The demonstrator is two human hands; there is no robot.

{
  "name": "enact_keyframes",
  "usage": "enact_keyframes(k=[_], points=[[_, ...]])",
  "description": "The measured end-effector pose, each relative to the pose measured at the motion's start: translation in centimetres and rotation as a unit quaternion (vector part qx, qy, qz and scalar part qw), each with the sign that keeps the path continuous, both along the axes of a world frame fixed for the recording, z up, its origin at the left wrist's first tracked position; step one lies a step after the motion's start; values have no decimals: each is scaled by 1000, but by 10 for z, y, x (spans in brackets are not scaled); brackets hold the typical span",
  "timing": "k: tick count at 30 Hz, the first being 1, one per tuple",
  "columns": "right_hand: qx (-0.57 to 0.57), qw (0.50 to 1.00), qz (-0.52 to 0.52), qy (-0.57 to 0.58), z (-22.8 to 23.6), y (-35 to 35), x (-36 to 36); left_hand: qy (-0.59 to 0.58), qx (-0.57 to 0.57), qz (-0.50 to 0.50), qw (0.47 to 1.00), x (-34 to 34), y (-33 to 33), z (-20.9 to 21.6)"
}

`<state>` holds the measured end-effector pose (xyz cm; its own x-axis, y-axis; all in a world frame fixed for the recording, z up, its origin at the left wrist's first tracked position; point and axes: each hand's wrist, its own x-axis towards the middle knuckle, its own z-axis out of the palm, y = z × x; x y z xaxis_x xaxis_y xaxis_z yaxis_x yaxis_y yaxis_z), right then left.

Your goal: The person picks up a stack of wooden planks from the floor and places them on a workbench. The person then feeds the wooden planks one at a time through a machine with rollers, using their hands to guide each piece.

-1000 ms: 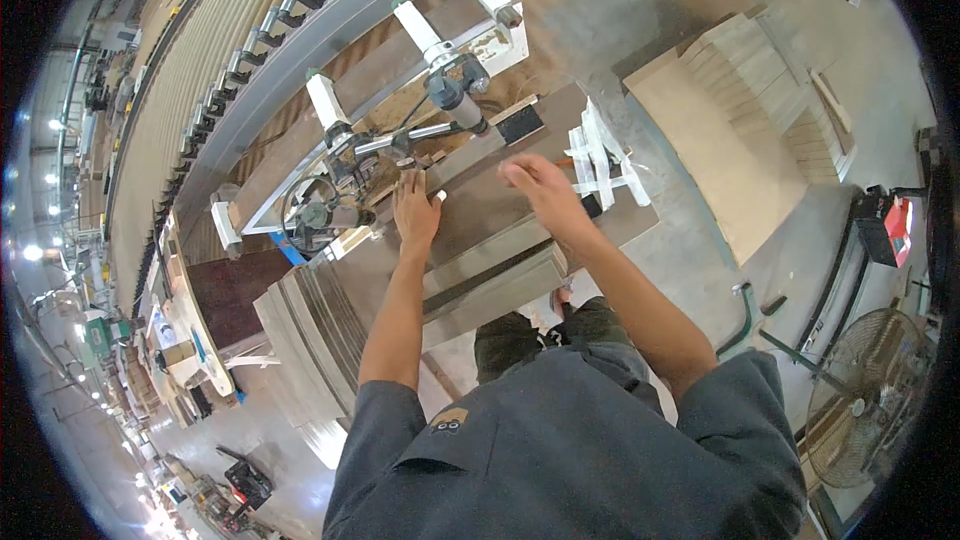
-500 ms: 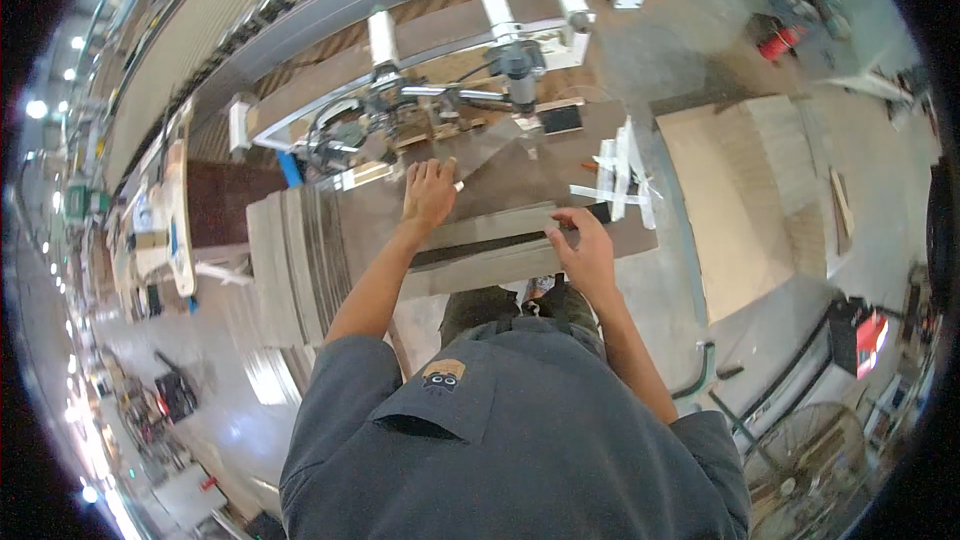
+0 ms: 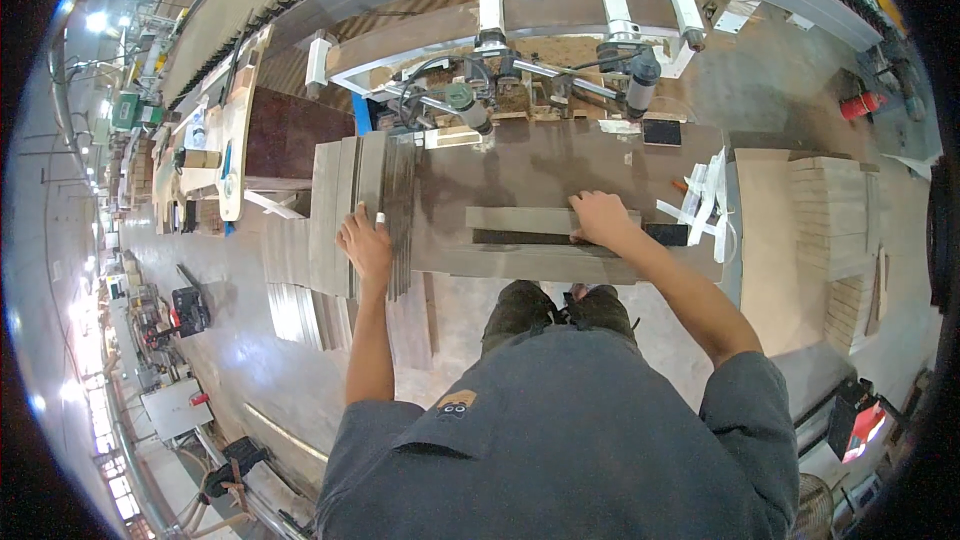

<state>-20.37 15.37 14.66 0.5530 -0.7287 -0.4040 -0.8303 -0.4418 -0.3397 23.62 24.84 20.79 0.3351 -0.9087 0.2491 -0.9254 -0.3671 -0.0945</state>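
My left hand rests on a stack of long grey-brown wooden boards to the left of the bench. Its fingers are stretched out and somewhat apart, and one fingertip has a white wrap. On the brown worktop lies a narrow grey-brown board, its right part under my right hand. The fingers of that hand curl over the board, thumb on the near side. A second, longer board lies along the near edge, with a dark gap between the two.
Beyond the worktop stands a machine with metal rods and cylindrical motors. White strips lie at the right end beside a black block. Further right, stacked boards stand on a cardboard sheet. A wooden table is at left.
My left hand has gone from the worktop to the board stack at left. My right hand now curls over the narrow board. The whole view has shifted, with the bench farther right.
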Motion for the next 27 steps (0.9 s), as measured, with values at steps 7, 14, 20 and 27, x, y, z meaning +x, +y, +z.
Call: enact_keyframes(k=[7,14,20,27], points=[[-5,998,55,27,-16,2,5,-23,-52,22,998,-23,-26,-12],[-14,1000,25,11,-9,-13,0,197,143,-417,876,-168,-90,-23],[-97,993,-46,-45,-17,-59,-14,183,134,-498,837,-206,-141,-91],[-213,967,-103,-98,-60,-87,-13,116,66,-494,859,-209,-174,-142]])
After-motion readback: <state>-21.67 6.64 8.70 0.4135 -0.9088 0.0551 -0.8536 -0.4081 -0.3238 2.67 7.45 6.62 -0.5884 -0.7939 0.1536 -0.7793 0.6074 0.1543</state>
